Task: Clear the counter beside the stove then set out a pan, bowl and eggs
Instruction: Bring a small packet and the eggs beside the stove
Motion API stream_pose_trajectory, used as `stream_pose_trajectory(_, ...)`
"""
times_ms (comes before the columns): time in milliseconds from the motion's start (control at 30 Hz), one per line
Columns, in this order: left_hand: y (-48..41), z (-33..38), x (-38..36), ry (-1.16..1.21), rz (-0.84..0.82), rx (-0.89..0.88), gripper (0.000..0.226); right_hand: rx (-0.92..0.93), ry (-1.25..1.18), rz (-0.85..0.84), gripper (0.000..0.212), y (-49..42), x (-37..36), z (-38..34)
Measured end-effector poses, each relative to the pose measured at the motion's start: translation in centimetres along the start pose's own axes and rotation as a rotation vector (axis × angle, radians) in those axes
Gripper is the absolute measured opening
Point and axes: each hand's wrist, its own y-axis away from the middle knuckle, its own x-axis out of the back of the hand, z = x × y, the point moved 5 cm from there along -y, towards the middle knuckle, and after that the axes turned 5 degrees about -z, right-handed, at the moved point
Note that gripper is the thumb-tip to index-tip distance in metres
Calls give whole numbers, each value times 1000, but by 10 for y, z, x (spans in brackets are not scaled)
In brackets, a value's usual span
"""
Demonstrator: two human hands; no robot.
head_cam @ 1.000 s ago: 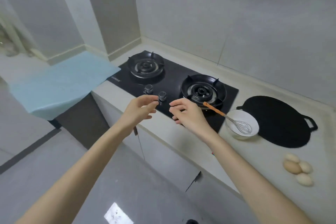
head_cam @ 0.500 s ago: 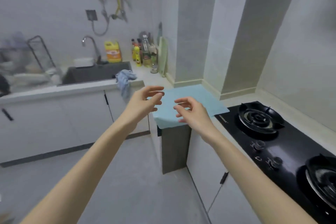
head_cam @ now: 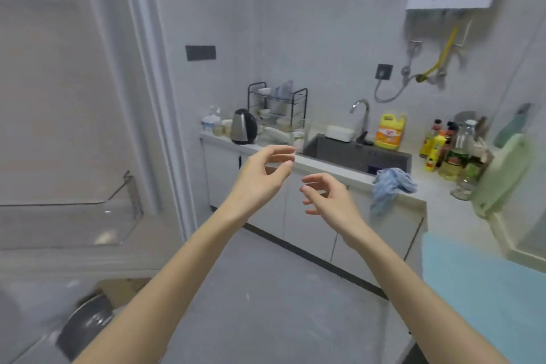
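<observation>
Head view: left hand (head_cam: 260,174) and right hand (head_cam: 328,195) hang mid-air, fingers loosely curled and spread, gripping nothing. Far pale counter (head_cam: 434,195) looks cluttered, blue rag (head_cam: 393,183) draped over its edge.

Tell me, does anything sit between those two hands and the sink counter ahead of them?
Nothing visible does. The left hand and right hand hang empty above the floor, the sink counter beyond them. The pan, bowl and eggs are out of view, so that path cannot be judged.
</observation>
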Motion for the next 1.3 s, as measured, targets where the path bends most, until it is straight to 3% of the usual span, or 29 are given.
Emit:
stream_pose_trajectory(200, -2, -21, 65, -250, 281, 83, 27, 101, -45, -280, 16, -76, -73, -22)
stream_pose_trajectory(367, 3, -39, 108, -520, 405, 204, 33, 132, -103, -462, 15, -107, -130, -27)
stream_pose_trajectory(467, 5, -40, 119, -615, 402, 239, 39, 131, -160, -570, 16, -116, -165, -26)
stream_pose_trajectory(667, 11, -39, 121, -690, 414, 287, 48, 188, -238, -774, 43, -100, -208, -34)
stream_pose_trajectory(933, 59, -26, 114, -788, 472, 200, 44, 214, -368, -863, 41, -69, -202, -40)
stream_pose_trajectory(1167, 131, -9, 100, -1328, 550, 139, 38, 296, -357, -1102, 44, -13, -221, -51)
stream_pose_trajectory(1300, 167, -10, 101, -1605, 584, 232, 38, 350, -327, -1122, 44, 11, -245, -60)
